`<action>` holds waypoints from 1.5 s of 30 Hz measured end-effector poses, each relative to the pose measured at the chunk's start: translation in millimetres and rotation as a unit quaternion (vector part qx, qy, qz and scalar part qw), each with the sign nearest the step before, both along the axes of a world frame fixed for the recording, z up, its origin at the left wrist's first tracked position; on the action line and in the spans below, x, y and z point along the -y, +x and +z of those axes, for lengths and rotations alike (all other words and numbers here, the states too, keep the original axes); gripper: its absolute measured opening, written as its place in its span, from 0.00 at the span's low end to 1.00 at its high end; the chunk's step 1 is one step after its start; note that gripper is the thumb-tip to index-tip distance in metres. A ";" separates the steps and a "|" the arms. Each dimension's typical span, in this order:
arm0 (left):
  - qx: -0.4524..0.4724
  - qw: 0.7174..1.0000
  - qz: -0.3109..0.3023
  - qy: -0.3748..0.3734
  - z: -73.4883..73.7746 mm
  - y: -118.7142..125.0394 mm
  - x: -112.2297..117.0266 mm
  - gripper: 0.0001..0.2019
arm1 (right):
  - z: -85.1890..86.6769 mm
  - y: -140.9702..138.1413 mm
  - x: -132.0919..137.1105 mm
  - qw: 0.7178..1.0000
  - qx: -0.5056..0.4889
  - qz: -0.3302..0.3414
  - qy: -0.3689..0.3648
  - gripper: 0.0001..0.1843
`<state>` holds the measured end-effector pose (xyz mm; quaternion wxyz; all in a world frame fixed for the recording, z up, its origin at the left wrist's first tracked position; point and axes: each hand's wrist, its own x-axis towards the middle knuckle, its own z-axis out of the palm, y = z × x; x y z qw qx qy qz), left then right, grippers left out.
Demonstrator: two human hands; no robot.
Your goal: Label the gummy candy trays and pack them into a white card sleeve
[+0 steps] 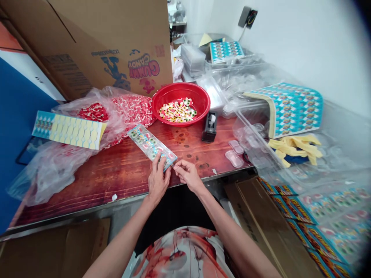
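Note:
A long clear pack of gummy candies (147, 144) with small blue labels lies slanted on the red-brown wooden table (121, 173). My left hand (158, 180) grips its near end, the fingers resting across the top. Just to the right, my right hand (188, 174) is closed in a pinch at the pack's near corner. What sits between those fingertips is too small to make out. Beyond the pack stands a red bowl (199, 98) with loose eye-like and pink-white gummies (178, 110). A black tape dispenser (209, 131) is right of the bowl.
Plastic bags of red-white gummies (130, 110) and a label sheet (72, 131) lie left, before a large carton (87, 38). At right are clear bins (252, 131), blue label sheets (298, 108), yellow ribbon-like strips (301, 146), small clear containers (234, 158) and finished packs (321, 227) lower down.

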<state>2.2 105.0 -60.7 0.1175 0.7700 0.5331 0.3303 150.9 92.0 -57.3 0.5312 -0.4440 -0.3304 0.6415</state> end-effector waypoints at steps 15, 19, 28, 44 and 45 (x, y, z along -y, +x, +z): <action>-0.044 0.996 -0.057 -0.058 -2.7 -16.5 -1.2 0.22 | -5.2 3.2 -1.2 0.997 0.074 0.017 0.011 0.13; 0.004 0.997 -0.073 -0.040 -0.2 -15.7 -0.6 0.22 | 1.7 3.3 0.0 0.996 0.082 0.030 0.020 0.13; -0.026 0.994 -0.078 -0.072 -1.4 -20.0 -1.1 0.21 | -3.3 6.2 -3.2 0.994 0.101 0.028 0.010 0.13; 0.026 0.994 -0.097 -0.054 3.9 -17.2 1.1 0.21 | -11.3 0.0 -13.0 0.971 0.228 -0.026 0.065 0.11; 0.030 0.993 -0.099 -0.054 4.4 -17.2 0.7 0.21 | -9.8 -1.8 -13.8 0.969 0.238 -0.037 0.063 0.11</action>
